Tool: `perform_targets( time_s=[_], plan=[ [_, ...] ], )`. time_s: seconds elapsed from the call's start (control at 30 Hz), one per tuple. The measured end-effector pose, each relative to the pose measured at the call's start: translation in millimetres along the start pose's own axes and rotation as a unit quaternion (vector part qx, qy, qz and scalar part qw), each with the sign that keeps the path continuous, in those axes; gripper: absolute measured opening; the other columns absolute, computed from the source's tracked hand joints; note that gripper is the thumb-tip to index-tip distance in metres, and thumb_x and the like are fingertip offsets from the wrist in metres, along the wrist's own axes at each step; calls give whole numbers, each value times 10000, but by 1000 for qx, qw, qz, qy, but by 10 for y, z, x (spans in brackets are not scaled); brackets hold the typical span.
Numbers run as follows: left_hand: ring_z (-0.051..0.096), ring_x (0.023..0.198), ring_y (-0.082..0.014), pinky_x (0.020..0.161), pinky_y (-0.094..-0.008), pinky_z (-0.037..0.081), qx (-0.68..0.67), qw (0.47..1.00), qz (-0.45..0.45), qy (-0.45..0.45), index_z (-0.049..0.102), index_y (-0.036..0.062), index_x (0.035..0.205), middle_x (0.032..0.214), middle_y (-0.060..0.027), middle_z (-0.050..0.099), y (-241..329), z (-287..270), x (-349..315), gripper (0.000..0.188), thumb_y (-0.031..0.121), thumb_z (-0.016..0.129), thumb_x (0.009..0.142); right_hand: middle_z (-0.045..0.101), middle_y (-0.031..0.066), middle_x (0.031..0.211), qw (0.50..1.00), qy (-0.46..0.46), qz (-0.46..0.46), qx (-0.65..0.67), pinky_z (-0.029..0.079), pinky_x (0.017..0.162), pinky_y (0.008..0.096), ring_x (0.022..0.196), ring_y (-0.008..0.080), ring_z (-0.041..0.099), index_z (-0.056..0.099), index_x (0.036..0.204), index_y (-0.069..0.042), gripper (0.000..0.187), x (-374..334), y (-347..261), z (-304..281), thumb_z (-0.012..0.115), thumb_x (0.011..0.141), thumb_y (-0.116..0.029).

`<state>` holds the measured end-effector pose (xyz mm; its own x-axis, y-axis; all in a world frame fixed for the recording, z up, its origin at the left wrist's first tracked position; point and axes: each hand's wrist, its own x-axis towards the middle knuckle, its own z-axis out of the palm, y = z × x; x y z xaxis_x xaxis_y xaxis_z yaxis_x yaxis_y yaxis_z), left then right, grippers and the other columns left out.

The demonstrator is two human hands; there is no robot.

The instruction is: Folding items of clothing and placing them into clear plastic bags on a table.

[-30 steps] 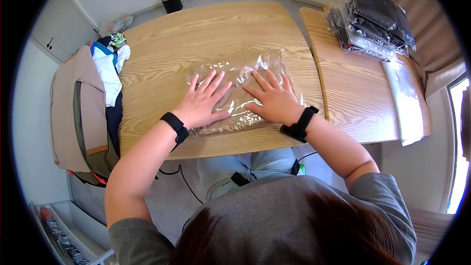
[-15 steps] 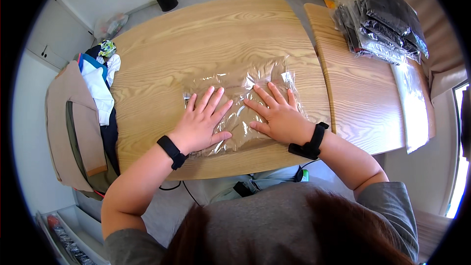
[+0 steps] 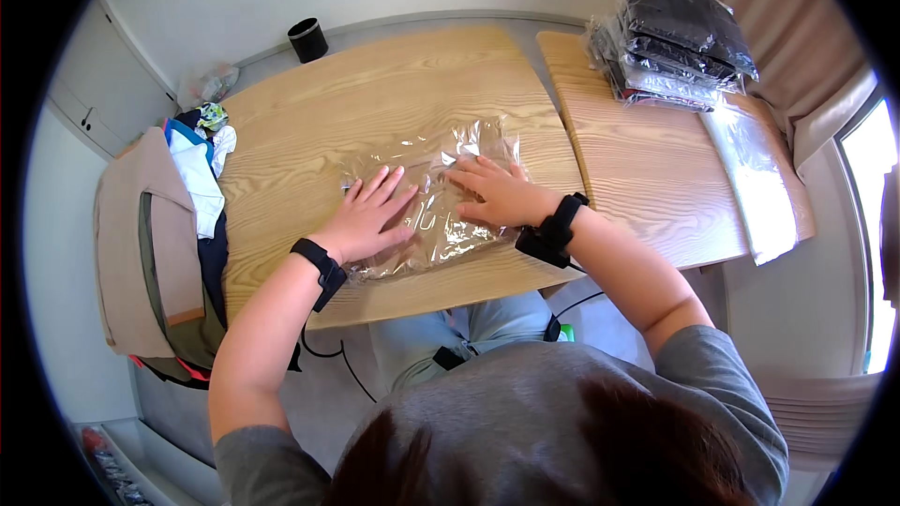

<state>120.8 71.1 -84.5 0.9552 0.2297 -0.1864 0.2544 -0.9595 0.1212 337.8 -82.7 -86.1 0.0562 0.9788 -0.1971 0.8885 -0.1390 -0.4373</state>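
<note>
In front of me on the wooden table lies a clear plastic bag [image 3: 427,215] with something flat and brown inside, its film wrinkled and shiny. My left hand [image 3: 364,220] rests on the bag's left part, palm down with fingers spread. On its right part is my right hand [image 3: 502,195], palm down and fingers stretched out, tilted slightly toward the bag's middle. Neither hand grips anything. A black band with a small box is strapped round each wrist.
A tan bag [image 3: 155,244] stands at the table's left edge with clothes [image 3: 199,187] beside it. On the right-hand table [image 3: 647,169] are a stack of dark bagged garments [image 3: 680,33] and clear plastic sleeves [image 3: 750,178]. A black bin [image 3: 307,40] stands behind.
My right hand has slid up and left over the plastic bag, its fingers closer together. My left hand stays spread on the bag. The whole view has shifted a little.
</note>
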Motion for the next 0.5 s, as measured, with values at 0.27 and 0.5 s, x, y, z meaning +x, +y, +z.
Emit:
perform_targets(
  time_s=[0.27,0.5],
  plan=[
    [91,1411,-322,1117,-510,88,38,998,-13,46,292,173,1437,1531,-146,97,415,-92,-215,648,481,462,893,341,118,1450,958,193,33,-211,191,1033,632,1359,316,268,428,1358,-218,579,-181,-183,415,467,871,-528],
    [44,1420,-291,1114,-525,52,-41,996,-77,-29,243,168,1455,1538,-126,77,213,54,-289,763,557,493,847,177,105,1522,994,42,60,-86,95,1076,611,1403,344,129,260,1447,-251,662,-166,-145,222,358,897,-606]
  ],
)
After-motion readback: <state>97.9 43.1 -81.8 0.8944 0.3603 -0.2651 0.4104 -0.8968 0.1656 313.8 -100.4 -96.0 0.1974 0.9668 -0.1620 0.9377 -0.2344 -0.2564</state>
